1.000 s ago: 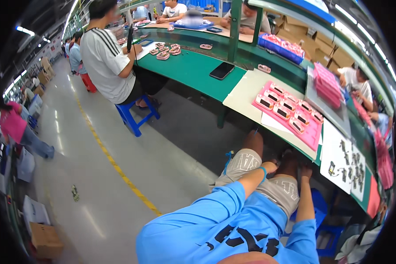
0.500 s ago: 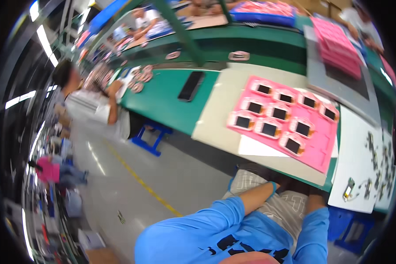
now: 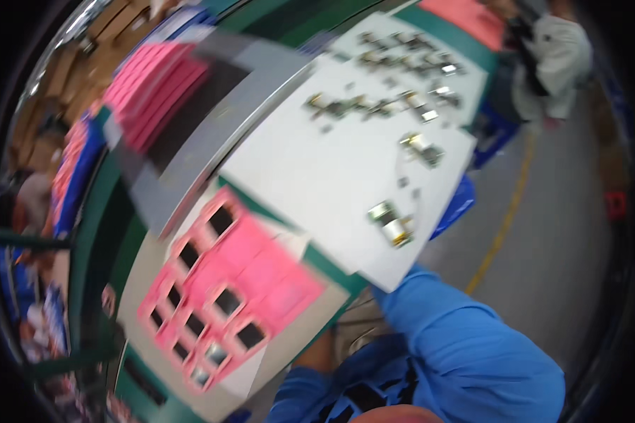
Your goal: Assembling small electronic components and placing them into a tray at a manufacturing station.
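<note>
Neither of my hands shows; both arms in blue sleeves run down below the edge of the workbench. The left forearm [image 3: 319, 352] passes under the front edge near the pink tray [image 3: 289, 285]. My right sleeve [image 3: 466, 331] ends beneath the near corner of the white board [image 3: 282, 169]. Several pink-framed devices with dark screens, such as this handheld device [image 3: 227, 302], lie in the tray's slots. On the white board lie several small circuit boards with silvery parts; the nearest circuit board [image 3: 390, 224] is by its front edge.
A stack of pink trays [image 3: 155, 88] stands on a grey panel [image 3: 261, 88] beyond the bench. A dark phone-like slab [image 3: 144, 381] lies at the lower left. Blue stools [image 3: 457, 208] stand beside the bench. Another person [image 3: 561, 60] is at the far right.
My view has swung to the right and tilted, so the white board with circuit boards is now central and the pink tray lower left. The picture is blurred. My hands stay hidden.
</note>
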Demonstrator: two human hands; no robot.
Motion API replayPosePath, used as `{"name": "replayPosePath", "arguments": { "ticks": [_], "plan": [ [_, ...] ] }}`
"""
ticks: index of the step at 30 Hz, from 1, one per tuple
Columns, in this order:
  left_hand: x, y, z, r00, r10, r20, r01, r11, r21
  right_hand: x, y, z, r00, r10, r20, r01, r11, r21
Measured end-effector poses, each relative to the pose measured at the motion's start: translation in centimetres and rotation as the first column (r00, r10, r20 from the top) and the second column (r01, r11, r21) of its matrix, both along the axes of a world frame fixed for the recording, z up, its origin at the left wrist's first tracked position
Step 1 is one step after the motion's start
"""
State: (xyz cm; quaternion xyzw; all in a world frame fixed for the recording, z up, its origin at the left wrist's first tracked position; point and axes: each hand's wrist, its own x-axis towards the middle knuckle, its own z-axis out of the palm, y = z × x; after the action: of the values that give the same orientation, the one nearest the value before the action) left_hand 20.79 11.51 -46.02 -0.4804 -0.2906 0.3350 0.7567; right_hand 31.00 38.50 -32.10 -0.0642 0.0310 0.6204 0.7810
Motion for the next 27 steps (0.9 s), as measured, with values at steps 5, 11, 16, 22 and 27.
{"name": "replayPosePath", "arguments": {
  "ticks": [5,11,16,22,27],
  "plan": [
    [6.6,0.1,5.0,0.977,-0.035,0.212,0.039,0.999,-0.015,9.2,-25.3,-14.4,0.996,0.039,-0.081,-0.030,0.992,0.120],
    [9.2,-3.8,8.9,0.912,0.019,0.411,0.028,0.994,-0.107,17.1,-27.6,-16.0,0.994,0.110,-0.014,-0.105,0.975,0.197],
    [12.5,-8.9,12.0,0.799,0.206,0.565,-0.064,0.963,-0.261,25.9,-31.3,-16.2,0.981,0.104,0.166,-0.120,0.989,0.089],
    [13.5,-13.7,13.8,0.674,0.341,0.656,-0.069,0.913,-0.403,28.1,-32.3,-11.5,0.929,0.183,0.321,-0.299,0.884,0.359],
    [14.7,-19.0,14.3,0.580,0.366,0.728,0.023,0.886,-0.464,17.8,-20.8,-5.7,0.888,0.456,0.064,-0.369,0.619,0.693]
  ]
}}
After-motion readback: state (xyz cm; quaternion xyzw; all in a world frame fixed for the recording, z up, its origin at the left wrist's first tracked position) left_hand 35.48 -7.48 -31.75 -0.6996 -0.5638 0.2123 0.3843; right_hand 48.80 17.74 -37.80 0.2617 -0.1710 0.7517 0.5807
